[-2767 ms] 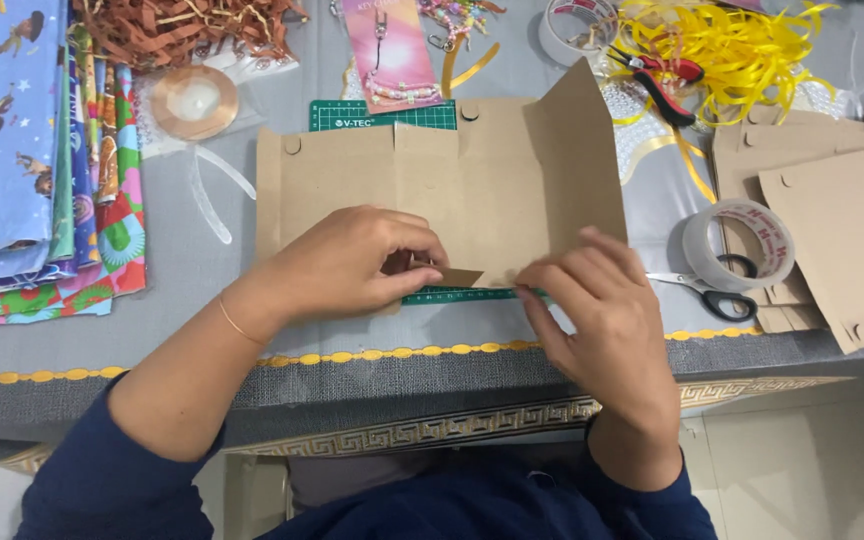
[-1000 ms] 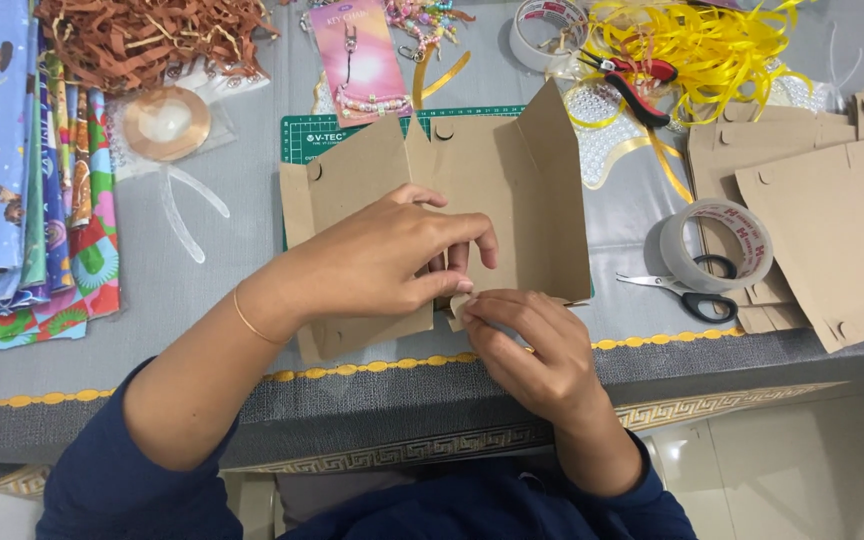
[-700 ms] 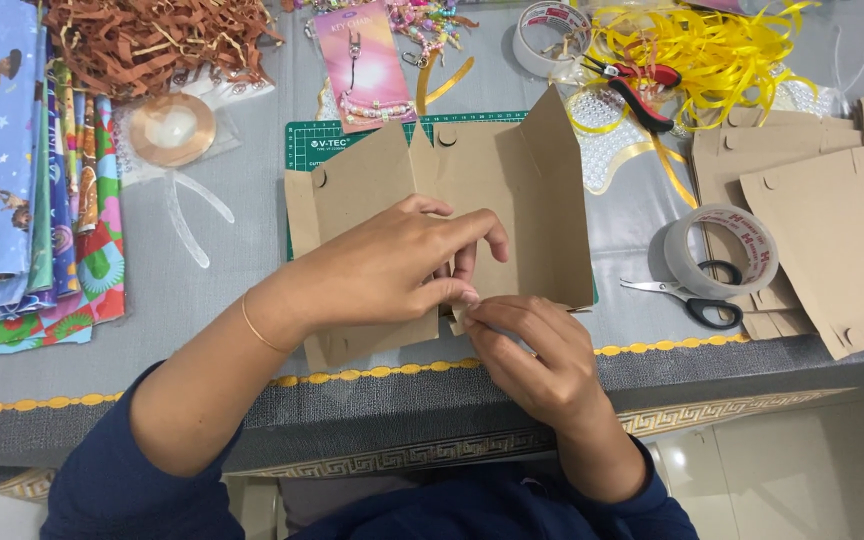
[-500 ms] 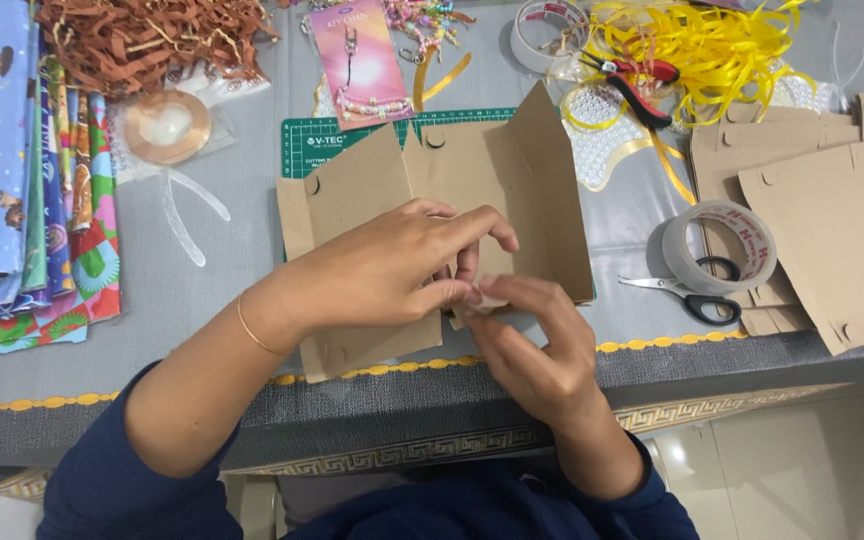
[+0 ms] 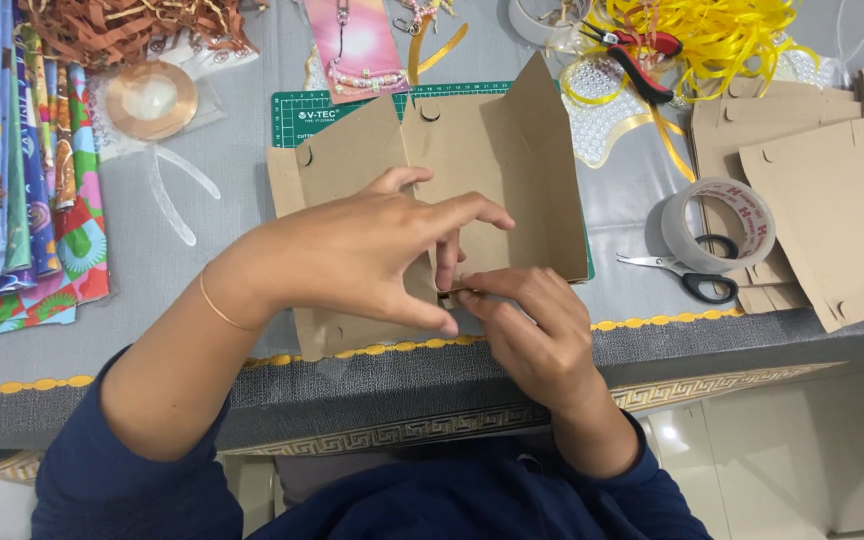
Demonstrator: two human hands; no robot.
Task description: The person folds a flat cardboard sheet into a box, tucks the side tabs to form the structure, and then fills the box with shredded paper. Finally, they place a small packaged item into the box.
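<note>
cardboard's (image 5: 512,170) lower fold behind left hand (image 5: 352,255)
</note>
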